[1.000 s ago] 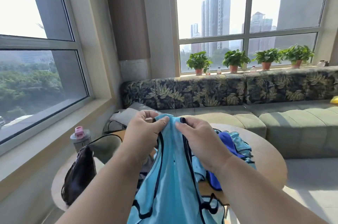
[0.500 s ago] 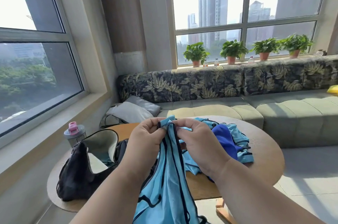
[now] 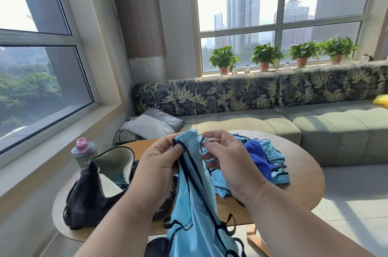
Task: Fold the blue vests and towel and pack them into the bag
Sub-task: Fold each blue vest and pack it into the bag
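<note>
At far left, a bottle [image 3: 83,151] with a pink cap stands at the bench's [image 3: 304,175] left edge by the window sill. Beside it, a black bag [image 3: 88,193] lies on the round wooden bench with its mouth open, showing a pale lining. In the centre, a light blue vest [image 3: 193,189] with dark trim hangs from both hands above the bench's near edge, its lower part dropping below the edge. The left hand [image 3: 155,172] has its grip closed on the vest's top edge, thumb pinching the dark trim. The right hand [image 3: 231,164] pinches the same top edge just beside it, fingers curled. To the right, a heap of blue vests [image 3: 277,172] lies on the bench with a darker blue towel [image 3: 257,157] resting on it. Behind the bench runs a green sofa [image 3: 336,130], with potted plants [image 3: 265,56] on the sill above.
</note>
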The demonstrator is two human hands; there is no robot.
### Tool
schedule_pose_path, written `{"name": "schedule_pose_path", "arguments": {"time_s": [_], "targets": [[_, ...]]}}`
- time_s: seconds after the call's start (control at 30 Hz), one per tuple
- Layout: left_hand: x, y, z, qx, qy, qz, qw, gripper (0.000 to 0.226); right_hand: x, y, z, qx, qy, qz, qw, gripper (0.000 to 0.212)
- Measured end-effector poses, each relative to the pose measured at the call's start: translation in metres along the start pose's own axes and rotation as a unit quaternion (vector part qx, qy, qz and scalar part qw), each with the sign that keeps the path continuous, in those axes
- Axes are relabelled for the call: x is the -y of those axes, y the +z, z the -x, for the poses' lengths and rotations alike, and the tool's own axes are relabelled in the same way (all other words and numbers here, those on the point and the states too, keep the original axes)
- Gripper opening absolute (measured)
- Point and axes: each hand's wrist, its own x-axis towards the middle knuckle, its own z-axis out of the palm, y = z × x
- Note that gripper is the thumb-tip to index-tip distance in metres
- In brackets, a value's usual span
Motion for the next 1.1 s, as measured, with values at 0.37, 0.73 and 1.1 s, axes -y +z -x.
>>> {"name": "schedule_pose_path", "arguments": {"time_s": [0.37,0.73,1.1], "targets": [[-0.011,-0.018,0.000,0.075,0.011,0.049,0.996,0.036,-0.004,-0.014,-0.005,0.164,0.078,-0.101,0.978,0.041],[-0.007,-0.015,0.002,0.023,-0.019,0.041,0.999,0.030,-0.003,-0.014,0.004,0.186,0.055,-0.188,0.963,0.034],[-0.003,-0.006,0.000,-0.038,0.000,0.019,0.999,0.039,0.007,-0.010,0.004,0.051,-0.017,-0.139,0.989,0.023]]}}
